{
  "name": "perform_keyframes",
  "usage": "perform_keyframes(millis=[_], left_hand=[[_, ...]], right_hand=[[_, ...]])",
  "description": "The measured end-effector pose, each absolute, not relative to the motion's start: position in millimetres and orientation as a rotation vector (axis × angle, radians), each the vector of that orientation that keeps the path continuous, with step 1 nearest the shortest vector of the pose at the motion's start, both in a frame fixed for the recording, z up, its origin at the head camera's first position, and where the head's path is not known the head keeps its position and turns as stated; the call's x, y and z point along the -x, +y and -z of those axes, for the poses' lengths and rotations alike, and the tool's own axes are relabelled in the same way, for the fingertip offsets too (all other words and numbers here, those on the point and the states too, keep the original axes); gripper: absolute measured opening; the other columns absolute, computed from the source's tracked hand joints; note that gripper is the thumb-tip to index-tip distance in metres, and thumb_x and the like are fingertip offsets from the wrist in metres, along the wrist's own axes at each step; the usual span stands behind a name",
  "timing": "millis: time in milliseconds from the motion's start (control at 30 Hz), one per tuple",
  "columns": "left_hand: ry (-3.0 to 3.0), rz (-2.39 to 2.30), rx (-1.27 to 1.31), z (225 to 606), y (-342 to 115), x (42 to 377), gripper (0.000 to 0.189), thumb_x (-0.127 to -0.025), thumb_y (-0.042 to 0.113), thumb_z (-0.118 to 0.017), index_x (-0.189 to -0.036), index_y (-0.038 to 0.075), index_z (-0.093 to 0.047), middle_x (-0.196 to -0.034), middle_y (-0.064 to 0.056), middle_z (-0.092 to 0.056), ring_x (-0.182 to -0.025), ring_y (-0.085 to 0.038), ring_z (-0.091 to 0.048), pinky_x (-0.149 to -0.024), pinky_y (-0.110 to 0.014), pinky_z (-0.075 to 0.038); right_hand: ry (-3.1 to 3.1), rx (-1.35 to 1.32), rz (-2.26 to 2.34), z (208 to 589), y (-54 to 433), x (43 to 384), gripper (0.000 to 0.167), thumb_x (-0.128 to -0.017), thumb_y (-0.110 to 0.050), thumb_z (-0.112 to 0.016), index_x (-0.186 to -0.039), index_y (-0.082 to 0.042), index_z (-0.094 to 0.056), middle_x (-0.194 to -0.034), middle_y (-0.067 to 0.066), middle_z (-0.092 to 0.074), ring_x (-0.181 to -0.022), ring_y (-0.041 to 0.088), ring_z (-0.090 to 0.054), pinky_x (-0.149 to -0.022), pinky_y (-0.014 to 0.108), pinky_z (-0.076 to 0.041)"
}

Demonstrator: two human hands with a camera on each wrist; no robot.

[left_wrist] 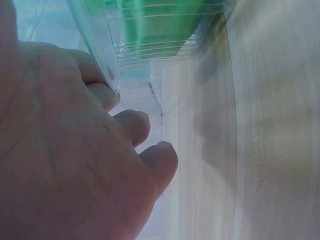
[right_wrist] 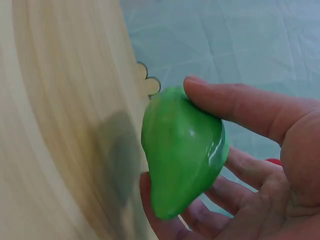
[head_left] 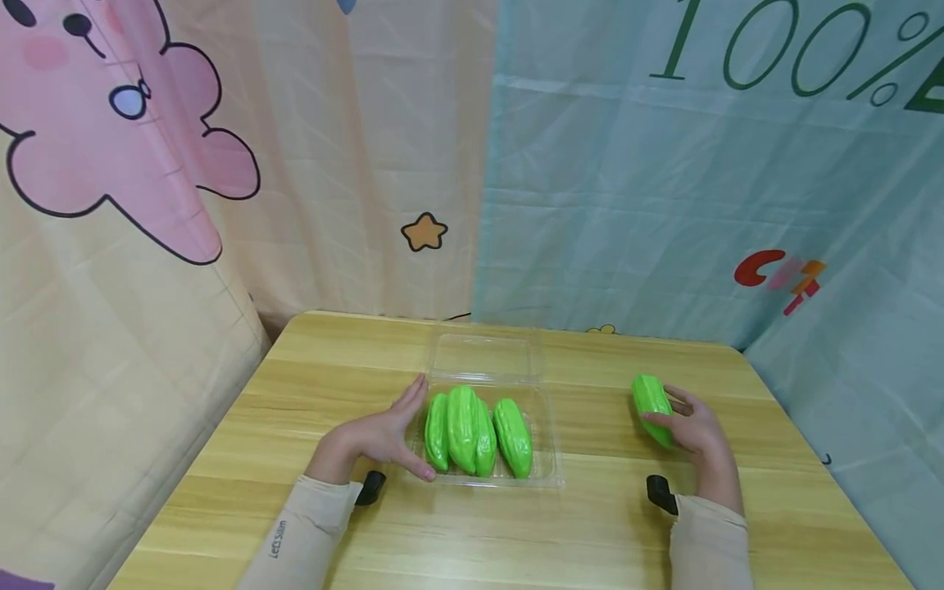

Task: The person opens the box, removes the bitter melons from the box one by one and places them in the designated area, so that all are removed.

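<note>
The left wrist view's top edge crops the clear container point(left_wrist: 99, 37) and its blurred green pieces point(left_wrist: 155, 25). The right hand point(head_left: 695, 424) partly hides the held green piece point(head_left: 649, 397). The head view crops both sleeves point(head_left: 298, 533).

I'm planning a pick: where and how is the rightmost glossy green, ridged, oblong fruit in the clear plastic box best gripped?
Probably pinch the glossy green, ridged, oblong fruit across its middle, by its long sides, coming from above. In the head view it is narrow across, a gap separates it from the neighbouring green fruit, and the clear plastic box leaves space on its right.
</note>
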State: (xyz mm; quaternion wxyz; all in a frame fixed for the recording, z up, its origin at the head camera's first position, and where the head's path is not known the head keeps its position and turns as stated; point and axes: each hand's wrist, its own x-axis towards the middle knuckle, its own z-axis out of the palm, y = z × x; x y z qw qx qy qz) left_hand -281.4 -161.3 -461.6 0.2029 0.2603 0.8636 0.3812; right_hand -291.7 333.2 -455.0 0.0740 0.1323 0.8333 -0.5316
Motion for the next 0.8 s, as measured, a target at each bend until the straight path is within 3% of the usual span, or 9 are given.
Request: perform_keyframes(millis=[367, 800], left_hand=[[2.397, -1.080, -0.720, 458, -161, 280, 0.146, -0.067, 0.038, -0.095, -0.159, 0.006, 0.015, -0.163, -0.013, 0.026, -0.149, -0.037, 0.015, -0.118, -0.058, -0.008], [2.389, -1.096, -0.706, 463, -161, 280, 0.146, -0.067, 0.038, -0.095, -0.159, 0.007, 0.015, -0.163, -0.012, 0.026, -0.149, -0.037, 0.014, -0.118, -0.058, -0.008]], right_hand=[[2.505, -0.539, 1.617, 463, 343, 290, 0.089, -0.096, -0.015, -0.069, -0.161, -0.002, -0.010, -0.159, 0.034, -0.014, -0.141, 0.053, -0.023, -0.111, 0.060, -0.030], [2.595, -0.626, 1.586, 470, 352, 287, 0.083, -0.097, -0.011, -0.060, -0.158, 0.004, -0.006, -0.158, 0.037, -0.012, -0.141, 0.051, -0.020, -0.114, 0.059, -0.023]])
